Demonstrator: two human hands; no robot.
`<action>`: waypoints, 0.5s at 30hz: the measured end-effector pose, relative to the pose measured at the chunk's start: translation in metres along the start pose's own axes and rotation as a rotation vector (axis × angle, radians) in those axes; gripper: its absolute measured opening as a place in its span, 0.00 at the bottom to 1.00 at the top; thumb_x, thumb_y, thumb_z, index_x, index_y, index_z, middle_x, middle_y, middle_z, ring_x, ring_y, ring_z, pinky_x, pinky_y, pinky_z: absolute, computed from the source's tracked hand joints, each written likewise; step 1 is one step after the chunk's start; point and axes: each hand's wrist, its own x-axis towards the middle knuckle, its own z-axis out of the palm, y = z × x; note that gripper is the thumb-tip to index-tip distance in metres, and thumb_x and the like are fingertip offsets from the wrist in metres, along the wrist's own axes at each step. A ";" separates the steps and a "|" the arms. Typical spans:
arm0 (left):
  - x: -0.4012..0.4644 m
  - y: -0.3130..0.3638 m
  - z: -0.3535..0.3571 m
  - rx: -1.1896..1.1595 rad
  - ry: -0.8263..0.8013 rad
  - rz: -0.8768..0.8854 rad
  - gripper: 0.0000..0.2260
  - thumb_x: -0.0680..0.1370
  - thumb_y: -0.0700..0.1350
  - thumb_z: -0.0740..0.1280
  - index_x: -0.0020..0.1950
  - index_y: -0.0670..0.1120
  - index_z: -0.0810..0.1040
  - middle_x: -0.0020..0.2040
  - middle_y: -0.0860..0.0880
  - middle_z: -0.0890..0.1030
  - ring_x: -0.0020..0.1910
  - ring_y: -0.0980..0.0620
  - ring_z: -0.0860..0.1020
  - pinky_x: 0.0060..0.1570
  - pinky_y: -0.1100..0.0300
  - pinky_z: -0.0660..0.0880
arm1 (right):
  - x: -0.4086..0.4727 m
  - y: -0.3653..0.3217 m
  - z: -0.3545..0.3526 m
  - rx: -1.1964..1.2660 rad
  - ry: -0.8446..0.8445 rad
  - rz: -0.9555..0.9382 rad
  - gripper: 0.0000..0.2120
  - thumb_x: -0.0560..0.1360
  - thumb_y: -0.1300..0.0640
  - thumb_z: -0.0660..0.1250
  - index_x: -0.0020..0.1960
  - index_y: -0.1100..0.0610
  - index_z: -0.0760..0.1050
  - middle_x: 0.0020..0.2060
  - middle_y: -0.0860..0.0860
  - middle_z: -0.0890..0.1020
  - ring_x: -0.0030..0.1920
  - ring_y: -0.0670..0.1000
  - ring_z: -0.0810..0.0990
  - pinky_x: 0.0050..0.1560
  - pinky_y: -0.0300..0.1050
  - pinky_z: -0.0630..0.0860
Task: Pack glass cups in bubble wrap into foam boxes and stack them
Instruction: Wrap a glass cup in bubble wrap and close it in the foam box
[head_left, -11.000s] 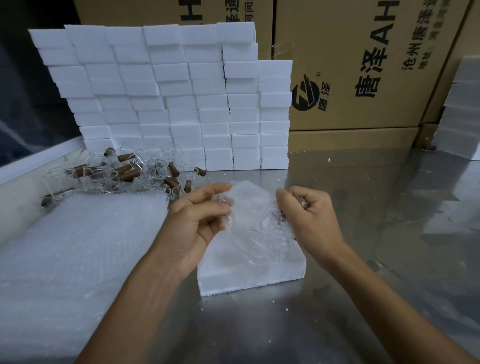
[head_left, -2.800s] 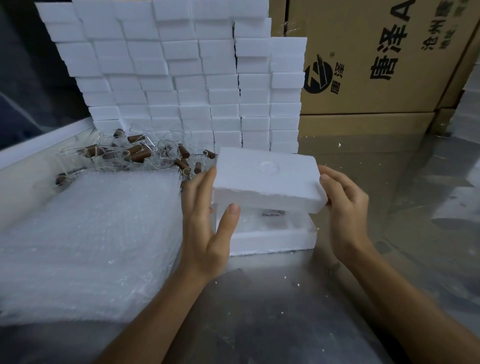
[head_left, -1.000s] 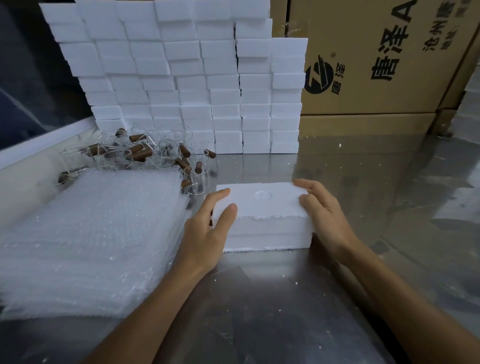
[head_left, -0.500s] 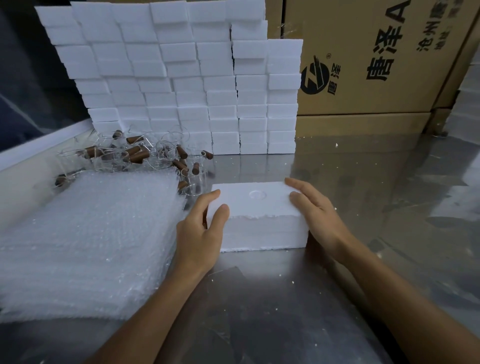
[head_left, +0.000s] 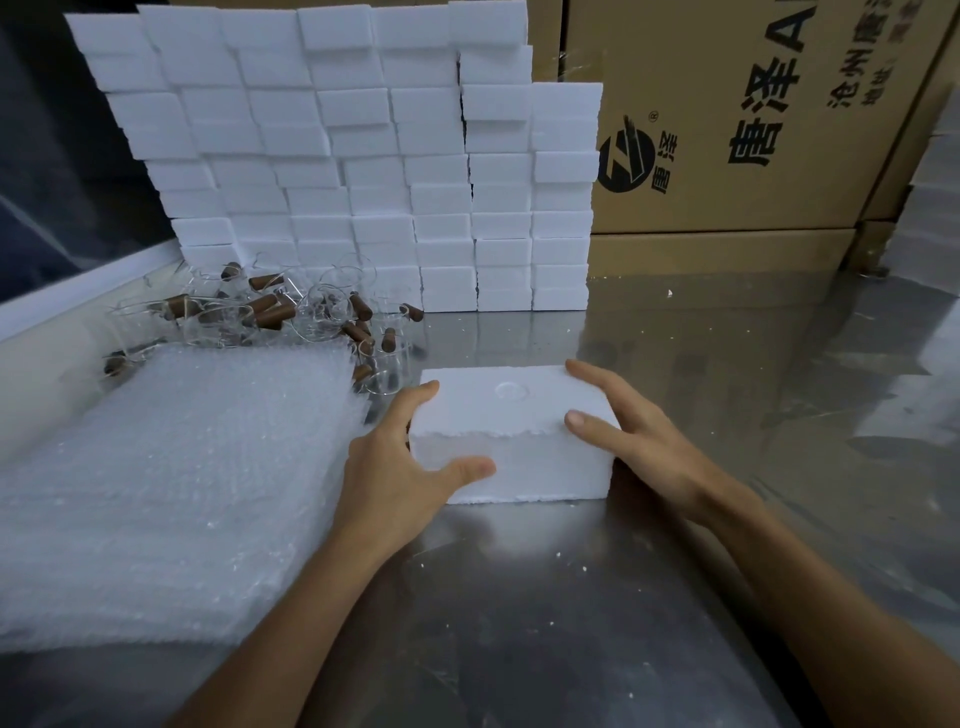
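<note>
The lid is now pressed down on the foam box (head_left: 511, 439) in the middle of the metal table (head_left: 519, 623). The left hand (head_left: 402, 470) and right hand (head_left: 631, 434) clamp its two ends, fingers curled round. It looks ready for the stack of foam boxes (head_left: 363, 166).

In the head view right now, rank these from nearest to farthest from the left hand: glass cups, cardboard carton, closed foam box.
1. Closed foam box: gripped by the left hand.
2. Glass cups: behind it, far left.
3. Cardboard carton: back right.
</note>
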 end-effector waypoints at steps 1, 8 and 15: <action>0.001 -0.001 0.000 -0.007 0.022 -0.007 0.38 0.62 0.62 0.79 0.69 0.64 0.69 0.60 0.54 0.78 0.56 0.51 0.77 0.58 0.53 0.77 | -0.002 0.001 -0.005 -0.001 -0.052 0.008 0.36 0.67 0.44 0.72 0.74 0.42 0.67 0.66 0.38 0.76 0.65 0.34 0.73 0.63 0.32 0.71; 0.000 -0.008 0.008 0.022 0.100 0.042 0.31 0.72 0.52 0.76 0.73 0.59 0.67 0.67 0.49 0.77 0.62 0.45 0.77 0.60 0.45 0.76 | 0.003 0.011 -0.007 -0.150 -0.068 -0.025 0.43 0.63 0.56 0.83 0.72 0.40 0.68 0.65 0.44 0.77 0.66 0.45 0.74 0.54 0.40 0.79; 0.001 -0.009 0.010 -0.004 0.084 0.007 0.31 0.74 0.50 0.74 0.74 0.60 0.65 0.68 0.50 0.76 0.63 0.46 0.75 0.62 0.47 0.76 | 0.008 0.022 -0.005 -0.233 -0.046 -0.056 0.46 0.57 0.44 0.83 0.70 0.32 0.66 0.65 0.44 0.77 0.62 0.49 0.80 0.66 0.49 0.76</action>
